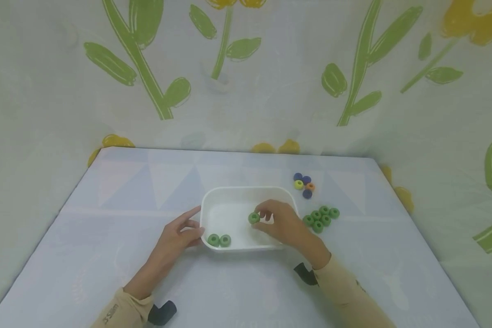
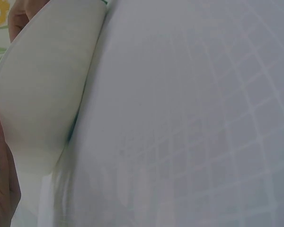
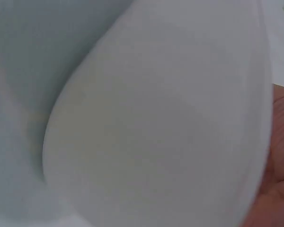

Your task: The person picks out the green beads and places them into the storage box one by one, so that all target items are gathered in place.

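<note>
Though wide, tray [image 1: 229, 210] with two beads [image 1: 213, 236]

Head view: diffuse, even light is falling across the tabletop [image 1: 119, 191] and the printed backdrop [image 1: 279, 100]. A pale haze is lowering contrast and muting colours. The white tray [image 1: 233, 214] is casting a soft, faint shadow along its near edge. The yellow flower [image 1: 459, 20] at the upper right is appearing soft. Left wrist view: exposure is running dim and grey; a dark, narrow shadow is following the tray's base. Right wrist view: the tray is filling much of the frame, blurring and showing little surface detail, while a soft shadow is bordering its left side.
</note>
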The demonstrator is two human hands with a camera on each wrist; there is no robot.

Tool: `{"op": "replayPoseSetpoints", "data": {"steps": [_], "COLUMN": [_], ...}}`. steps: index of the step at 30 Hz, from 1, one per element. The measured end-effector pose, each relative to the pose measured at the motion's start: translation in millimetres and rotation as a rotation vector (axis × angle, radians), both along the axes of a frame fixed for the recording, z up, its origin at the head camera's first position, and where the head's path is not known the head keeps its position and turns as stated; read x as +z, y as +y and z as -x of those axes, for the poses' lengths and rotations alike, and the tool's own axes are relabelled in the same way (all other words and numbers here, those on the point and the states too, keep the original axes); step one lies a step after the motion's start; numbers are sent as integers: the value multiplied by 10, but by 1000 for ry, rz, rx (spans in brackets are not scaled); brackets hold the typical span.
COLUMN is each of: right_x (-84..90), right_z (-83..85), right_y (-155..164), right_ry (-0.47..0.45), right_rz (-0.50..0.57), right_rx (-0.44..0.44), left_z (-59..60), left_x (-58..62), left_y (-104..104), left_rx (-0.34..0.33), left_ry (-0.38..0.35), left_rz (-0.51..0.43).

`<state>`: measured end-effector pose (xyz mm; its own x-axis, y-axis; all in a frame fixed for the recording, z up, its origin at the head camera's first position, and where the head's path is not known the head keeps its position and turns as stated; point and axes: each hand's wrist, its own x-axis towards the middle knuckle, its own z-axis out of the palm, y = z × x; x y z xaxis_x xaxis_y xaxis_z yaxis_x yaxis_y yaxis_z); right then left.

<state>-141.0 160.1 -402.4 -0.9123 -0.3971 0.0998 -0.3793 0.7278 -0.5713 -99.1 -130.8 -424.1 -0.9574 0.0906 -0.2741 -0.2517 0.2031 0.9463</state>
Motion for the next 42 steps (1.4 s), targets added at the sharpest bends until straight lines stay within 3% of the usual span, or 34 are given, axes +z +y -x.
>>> {"op": "replayPoseSetpoints", "data": {"steps": [5, 12, 21, 27, 42], "right_x": [-58, -103, -186, -216, -202], "right_z": [39, 77, 125, 138, 129], "right_y": [-215, -366, -504, -601, -721], "right_ry": [-94, -232, -180, -195, -164], "right_rz": [-77, -128, -100, -114, -85], "right_rx": [80, 114, 177, 184, 250], "left_z": [-1, 10, -8, 1, 22], "left_x": [-2, -18, 2, -4, -29], "left_y": [-2, -3, -10, -4, -5], "left_rx": [5, 3, 8, 3, 4], "left_ry": [-4, -3, -5, -2, -10], "left_rz": [13, 4, 8, -10, -39]}}
